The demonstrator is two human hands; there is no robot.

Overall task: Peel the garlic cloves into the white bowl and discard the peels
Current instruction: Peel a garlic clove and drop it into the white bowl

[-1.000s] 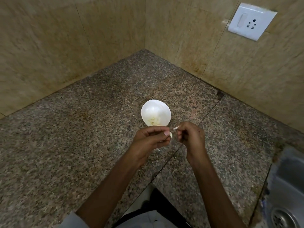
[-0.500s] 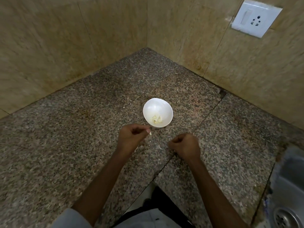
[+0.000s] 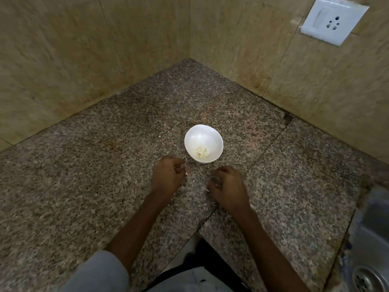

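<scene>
The left hand is being held low over the counter with its fingers curled, and a small pale piece is being pinched at the fingertips. Whether it is a clove or a peel cannot be told. Just to the right and a little beyond, the white bowl is standing upright, apart from both hands, and a few peeled cloves are being kept in its bottom. The right hand is being held close to the counter with its fingers curled. Pale flecks are showing beside it, but whether anything is being gripped cannot be told.

A clove is being judged as light, firm and small, and likely slippery once bared. It is best pinched across its 2 flat sides, with the skin lifted from the root end. The peel is being judged as papery and likely to cling to fingers or drift.

The counter is speckled granite, split by a seam, so pale scraps are easily being lost against it. 2 tiled walls are meeting at the corner behind. A socket plate is mounted on the right wall, and a steel sink is set at the far right edge.
</scene>
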